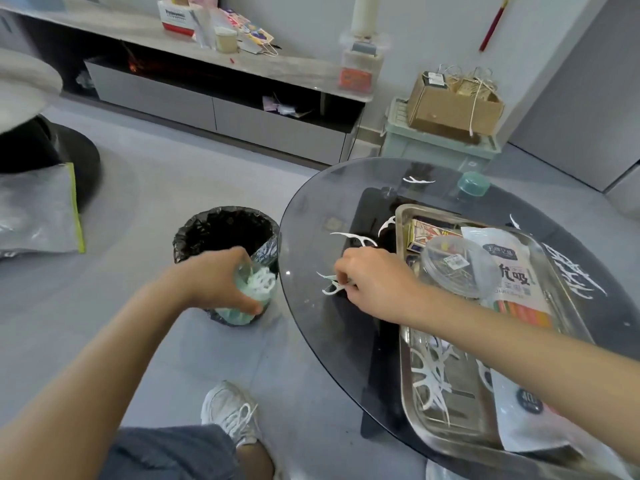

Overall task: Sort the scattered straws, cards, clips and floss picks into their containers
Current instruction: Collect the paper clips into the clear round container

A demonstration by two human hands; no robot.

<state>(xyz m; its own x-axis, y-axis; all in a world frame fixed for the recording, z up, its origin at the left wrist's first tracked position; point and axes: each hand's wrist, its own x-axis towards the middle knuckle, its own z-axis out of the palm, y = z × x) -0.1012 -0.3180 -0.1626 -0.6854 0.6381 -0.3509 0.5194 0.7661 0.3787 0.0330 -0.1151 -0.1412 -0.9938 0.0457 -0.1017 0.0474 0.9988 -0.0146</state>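
My left hand (221,278) grips a clear green jar (249,292) with several white floss picks inside, held off the table's left edge, above the bin. My right hand (374,278) pinches a white floss pick (332,287) lying on the dark glass table (311,220). More floss picks lie loose on the glass: one (356,239) just beyond my right hand, one (417,180) near the far edge. Several more lie in the steel tray (405,403). The tray also holds a card box (433,233), a clear round clip box (457,266) and a bag of straws (519,299).
A bin with a black liner (214,230) stands on the floor left of the table. The jar's green lid (473,184) sits at the table's far side. A white bag (526,410) lies on the tray's near end. My shoe (232,414) is below.
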